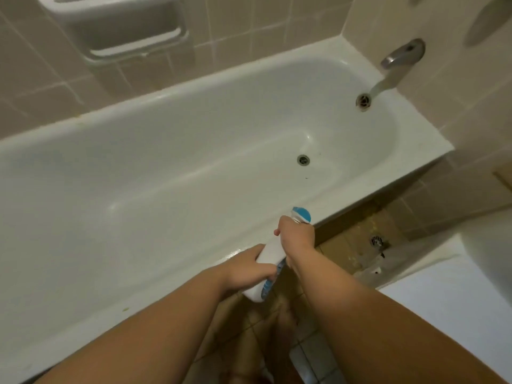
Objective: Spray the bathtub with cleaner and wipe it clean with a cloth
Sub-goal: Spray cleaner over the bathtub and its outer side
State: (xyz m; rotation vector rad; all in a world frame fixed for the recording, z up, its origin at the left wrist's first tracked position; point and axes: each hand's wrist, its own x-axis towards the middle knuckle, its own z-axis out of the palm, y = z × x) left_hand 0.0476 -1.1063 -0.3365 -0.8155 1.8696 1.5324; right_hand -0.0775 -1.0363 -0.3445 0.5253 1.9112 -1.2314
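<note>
Head view looks down on a white bathtub (pixel 144 167) set against beige tiled walls (pixel 238 26), its glossy floor catching streaks of light. Both hands meet over the tub's near rim, holding a white cleaner bottle (pixel 270 268) with blue label and blue top. The left hand (pixel 250 268) wraps the lower body of the bottle, fingers curled round its side. The right hand (pixel 297 238) grips the upper part near the neck, fingers closed about it, the blue cap (pixel 302 214) showing just beyond the knuckles. The bottle lies tilted, cap pointing away from the person, its base hanging over the floor side of the rim.

Beyond the grip, inside the tub, sits the round floor drain (pixel 303 159). Farther off and to the right of the hands, the overflow fitting (pixel 363 100) is on the tub's end wall, with a metal spout (pixel 403 55) above it running a stream of water. Far beyond and to the left, a recessed white soap dish (pixel 122 31) is set in the wall. Right of the grip, brown floor tiles (pixel 343 245) carry a small floor drain (pixel 376 241), and a white basin edge (pixel 487 250) curves in at the far right. No cloth can be seen.
</note>
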